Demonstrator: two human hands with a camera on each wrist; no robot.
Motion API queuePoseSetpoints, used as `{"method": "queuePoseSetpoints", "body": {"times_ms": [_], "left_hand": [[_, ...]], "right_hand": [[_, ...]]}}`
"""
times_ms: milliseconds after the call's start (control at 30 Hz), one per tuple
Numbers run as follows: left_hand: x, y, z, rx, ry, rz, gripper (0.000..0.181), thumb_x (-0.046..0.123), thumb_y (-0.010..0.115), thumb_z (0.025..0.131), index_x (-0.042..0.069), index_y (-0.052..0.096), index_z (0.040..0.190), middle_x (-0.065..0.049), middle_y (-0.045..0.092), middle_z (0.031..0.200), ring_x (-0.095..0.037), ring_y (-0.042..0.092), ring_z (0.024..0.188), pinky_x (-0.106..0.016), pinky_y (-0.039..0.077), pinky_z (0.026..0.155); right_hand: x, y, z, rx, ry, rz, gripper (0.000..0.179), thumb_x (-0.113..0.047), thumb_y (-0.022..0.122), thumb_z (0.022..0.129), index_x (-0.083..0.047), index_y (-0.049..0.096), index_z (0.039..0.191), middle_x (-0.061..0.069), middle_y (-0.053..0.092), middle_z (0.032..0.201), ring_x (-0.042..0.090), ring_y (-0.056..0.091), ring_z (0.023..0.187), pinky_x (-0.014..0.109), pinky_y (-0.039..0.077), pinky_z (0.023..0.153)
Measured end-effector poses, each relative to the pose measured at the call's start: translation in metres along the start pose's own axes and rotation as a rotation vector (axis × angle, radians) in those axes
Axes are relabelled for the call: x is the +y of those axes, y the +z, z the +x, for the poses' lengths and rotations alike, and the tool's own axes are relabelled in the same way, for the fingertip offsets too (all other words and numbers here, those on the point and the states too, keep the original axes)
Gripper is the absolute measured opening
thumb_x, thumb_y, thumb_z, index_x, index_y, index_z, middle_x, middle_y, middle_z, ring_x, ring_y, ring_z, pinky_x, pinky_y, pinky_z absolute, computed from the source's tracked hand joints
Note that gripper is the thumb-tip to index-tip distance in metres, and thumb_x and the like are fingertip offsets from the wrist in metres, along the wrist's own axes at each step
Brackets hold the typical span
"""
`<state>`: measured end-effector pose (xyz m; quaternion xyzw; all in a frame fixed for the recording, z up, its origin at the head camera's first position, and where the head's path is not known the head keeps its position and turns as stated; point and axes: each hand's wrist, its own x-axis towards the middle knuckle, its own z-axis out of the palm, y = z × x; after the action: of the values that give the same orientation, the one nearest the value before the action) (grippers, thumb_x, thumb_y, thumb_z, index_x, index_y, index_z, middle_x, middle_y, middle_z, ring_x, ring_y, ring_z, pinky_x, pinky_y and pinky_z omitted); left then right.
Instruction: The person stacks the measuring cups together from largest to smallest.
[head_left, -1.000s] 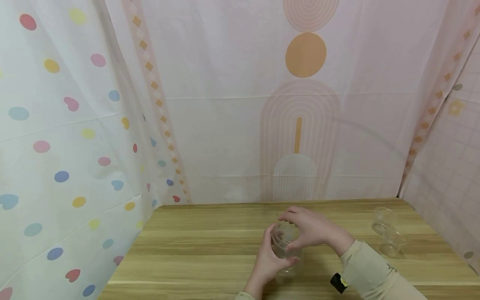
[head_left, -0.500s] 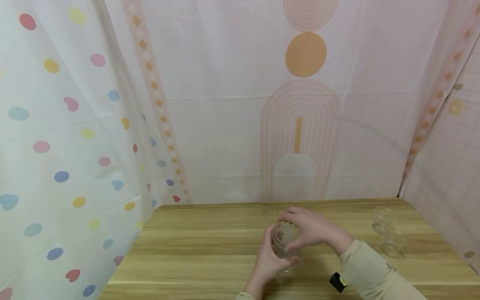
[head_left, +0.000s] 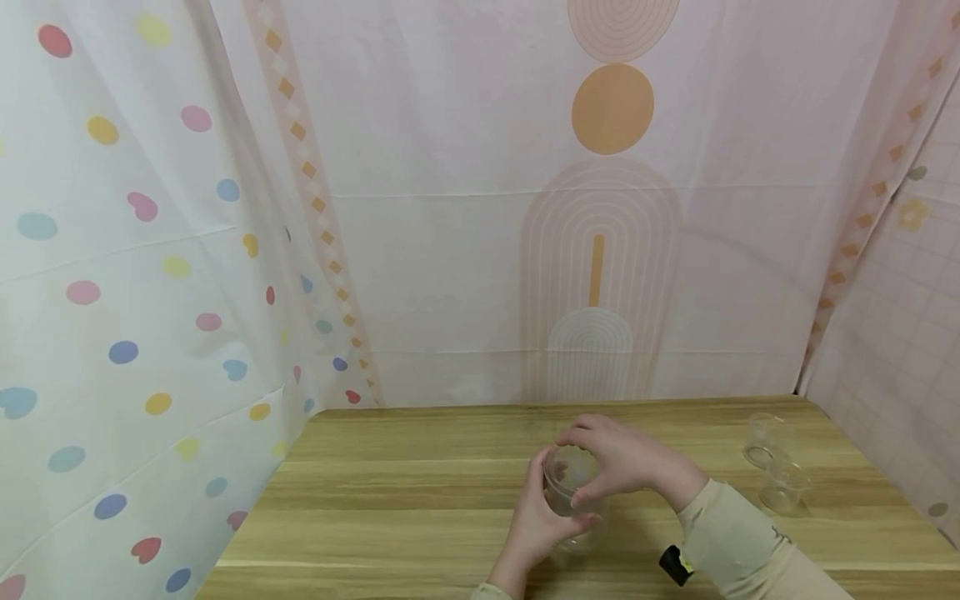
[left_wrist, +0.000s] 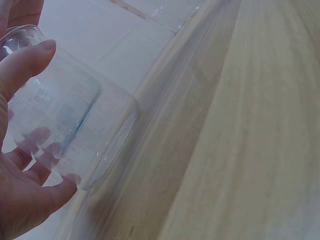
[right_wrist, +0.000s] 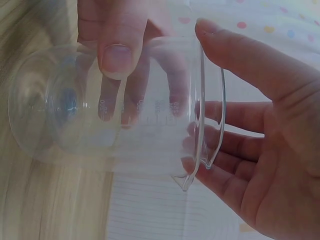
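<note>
Little had shifted: at the lower centre of the head view, the left hand (head_left: 542,518) kept its grip round the nested beakers (right_wrist: 132,142), the right hand (head_left: 628,457) grasping their rims (right_wrist: 202,80); work seemed paused.

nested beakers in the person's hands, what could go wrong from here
The inner beaker sits close inside the outer beaker, so it could jam, or the rims could knock together and chip.

The left hand holds smooth, clear walls, so the outer beaker might slip or twist if the right hand at the rims pulls.

The right sleeve is near the two clear cups; an outward swing might knock them.
</note>
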<state>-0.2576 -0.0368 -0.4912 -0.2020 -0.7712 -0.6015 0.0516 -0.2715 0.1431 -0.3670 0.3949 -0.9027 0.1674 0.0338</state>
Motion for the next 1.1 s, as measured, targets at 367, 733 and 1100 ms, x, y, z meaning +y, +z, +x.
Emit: {"method": "queuePoseSetpoints", "body": {"times_ms": [367, 733, 1100], "left_hand": [[0.002, 0.0, 0.0, 0.012, 0.005, 0.0, 0.097, 0.027, 0.091, 0.07, 0.02, 0.032, 0.147, -0.006, 0.053, 0.137, -0.026, 0.05, 0.127, -0.047, 0.04, 0.101], [0.003, 0.001, 0.0, 0.021, 0.025, 0.007, 0.098, 0.024, 0.091, 0.068, 0.02, 0.033, 0.147, -0.006, 0.052, 0.136, -0.025, 0.05, 0.125, -0.043, 0.042, 0.101], [0.004, 0.001, -0.001, 0.02, -0.001, 0.007, 0.096, 0.026, 0.091, 0.069, 0.021, 0.034, 0.147, -0.004, 0.053, 0.134, -0.024, 0.05, 0.124, -0.043, 0.041, 0.101]], "right_hand": [[0.004, 0.003, -0.001, -0.012, 0.007, 0.03, 0.069, -0.043, 0.085, 0.075, -0.006, 0.062, 0.129, 0.009, 0.057, 0.127, 0.031, 0.052, 0.12, 0.05, 0.047, 0.095], [0.011, 0.01, -0.007, 0.055, -0.052, 0.029, 0.07, -0.046, 0.08, 0.08, -0.004, 0.06, 0.132, 0.011, 0.056, 0.129, 0.031, 0.052, 0.119, 0.05, 0.047, 0.095], [0.016, 0.017, -0.008, 0.161, -0.104, 0.01, 0.067, -0.041, 0.082, 0.079, -0.001, 0.062, 0.129, 0.009, 0.059, 0.124, 0.028, 0.053, 0.116, 0.048, 0.047, 0.094]]}}
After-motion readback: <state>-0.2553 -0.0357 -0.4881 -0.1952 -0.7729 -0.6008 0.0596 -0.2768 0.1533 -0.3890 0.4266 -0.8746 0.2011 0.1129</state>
